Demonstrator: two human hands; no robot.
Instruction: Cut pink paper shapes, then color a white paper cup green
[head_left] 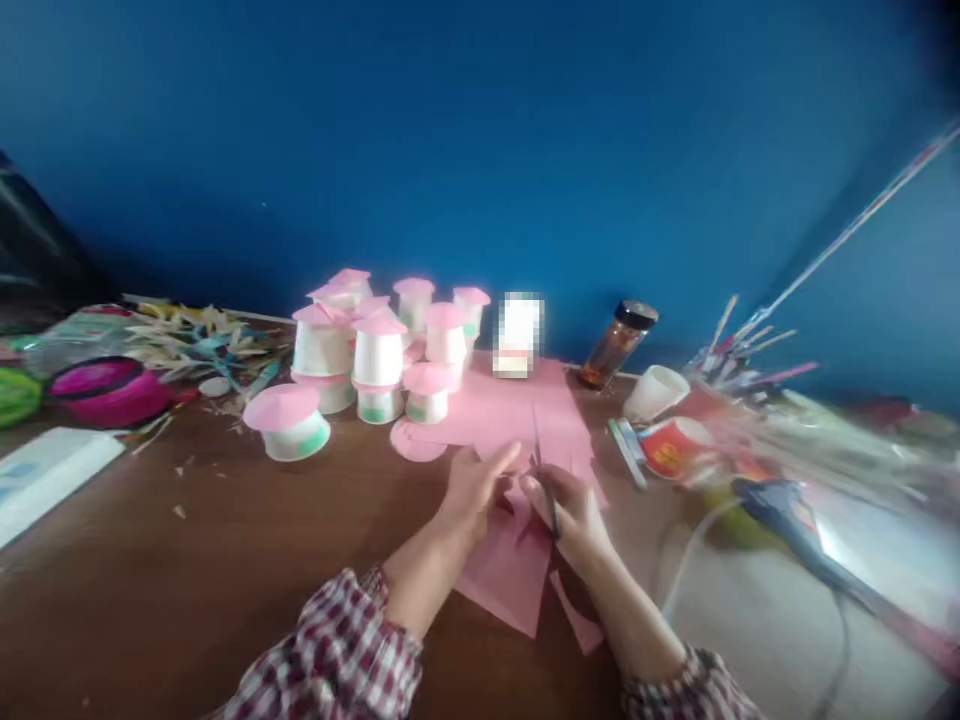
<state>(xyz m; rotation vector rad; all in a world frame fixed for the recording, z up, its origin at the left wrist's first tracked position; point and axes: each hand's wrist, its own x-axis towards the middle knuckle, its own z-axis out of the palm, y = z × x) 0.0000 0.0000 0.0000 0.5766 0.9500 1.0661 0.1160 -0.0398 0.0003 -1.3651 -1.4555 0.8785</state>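
We have pink paper (510, 570) between our hands, a sheet lying on the brown table (187, 580) and running from under our wrists up past the fingertips. Our left hand (474, 487) rests on the sheet with its fingers pinched on an edge of it. Our right hand (571, 512) is closed around the scissors (550, 500) — dark blades pointing up from the fist, at the paper just beside the left fingertips. The two hands sit close together, nearly touching; the blur keeps us from telling whether the blades are parted.

Below the right wrist lies a narrow pink strip (579, 620), apart from the main sheet. Just beyond the left hand a small pink disc (416, 440) lies flat on the table. Farther out, ahead of the left hand, stands a cluster of white cups (379, 365) turned upside down, each capped with pink; one more capped cup (289, 425) sits alone to the left of them. Ahead of the right hand we see a dark-lidded jar (619, 345) tilted against the blue wall (480, 130). To the right of that hand lie a red-and-white cup (671, 445) on its side and a glue gun (784, 510) — both blurred. Well off to the left sits a magenta bowl (112, 390).
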